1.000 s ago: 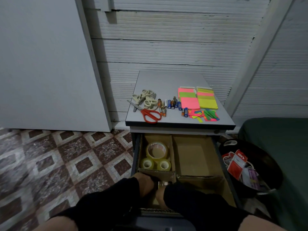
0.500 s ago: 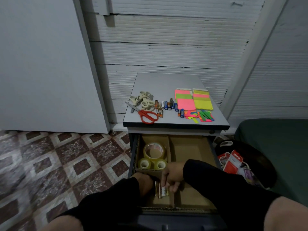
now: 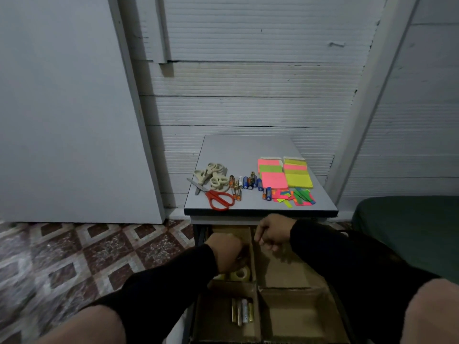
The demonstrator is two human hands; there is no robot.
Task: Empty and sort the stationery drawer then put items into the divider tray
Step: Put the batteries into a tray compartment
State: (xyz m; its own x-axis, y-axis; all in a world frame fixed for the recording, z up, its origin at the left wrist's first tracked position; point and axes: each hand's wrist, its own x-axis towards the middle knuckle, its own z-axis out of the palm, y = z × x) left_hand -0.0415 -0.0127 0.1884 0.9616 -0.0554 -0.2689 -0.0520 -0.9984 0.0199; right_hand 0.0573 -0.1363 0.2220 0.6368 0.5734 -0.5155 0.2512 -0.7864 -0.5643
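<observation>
On the far left of the cabinet top (image 3: 248,150), well beyond both hands, lie the cream tape rolls (image 3: 214,175) and the red-handled scissors (image 3: 218,198); to their right is the row of loose batteries (image 3: 248,182), then the neon sticky notes (image 3: 285,173) and the scattered page flags (image 3: 295,196).

Below that edge the cardboard divider tray (image 3: 293,271) sits in the open drawer. The left hand (image 3: 227,253) hangs over the tray's far-left compartment, fingers curled downward just above the clear tape rolls (image 3: 239,273); whether it grips anything I cannot tell, since the fingertips are hidden under the knuckles. Nearer the body from that hand, in the near-left compartment, four batteries in the tray (image 3: 242,314) lie side by side, long axes running away from the person.

The right hand (image 3: 272,232) is loosely curled and seems to hold nothing — it hovers over the far-right compartment, just short of the cabinet's front edge.

The next batch to fetch is most likely the loose batteries. They lie straight ahead and slightly left of the right hand, mostly pointing fore-and-aft, and that hand is the nearer of the two — a short reach up and forward would meet them, pinching across their short width.
</observation>
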